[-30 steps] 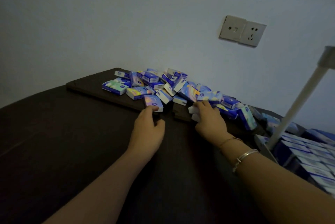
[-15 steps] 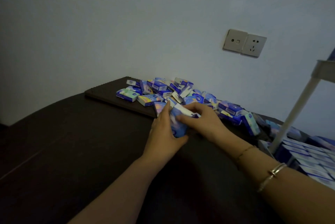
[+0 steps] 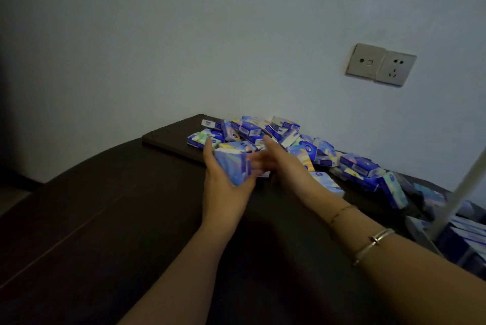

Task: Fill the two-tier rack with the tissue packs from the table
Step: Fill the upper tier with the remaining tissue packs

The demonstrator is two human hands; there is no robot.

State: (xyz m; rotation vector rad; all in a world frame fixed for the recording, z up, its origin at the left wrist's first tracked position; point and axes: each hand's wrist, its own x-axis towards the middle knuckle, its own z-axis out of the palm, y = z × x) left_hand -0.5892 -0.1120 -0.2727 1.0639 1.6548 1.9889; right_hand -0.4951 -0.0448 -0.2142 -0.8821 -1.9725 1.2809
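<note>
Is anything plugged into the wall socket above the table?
No, the wall socket shows bare pin holes with no plug or cord, and the plate beside it is also free of any cable.

The room is dim, with a cool bluish-grey cast. The wall [image 3: 184, 35] is the brightest surface, fading to near black at the far left edge. My table [image 3: 92, 219] is almost black, its grain barely showing, and its edge bows in a curve from the wide lens. My right hand [image 3: 278, 160] is smeared by motion, its fingers [image 3: 256, 164] ghosted; my left hand [image 3: 223, 182] is sharper. The white pole [image 3: 462, 190] at the right edge is soft and slanted. No glare anywhere.
</note>
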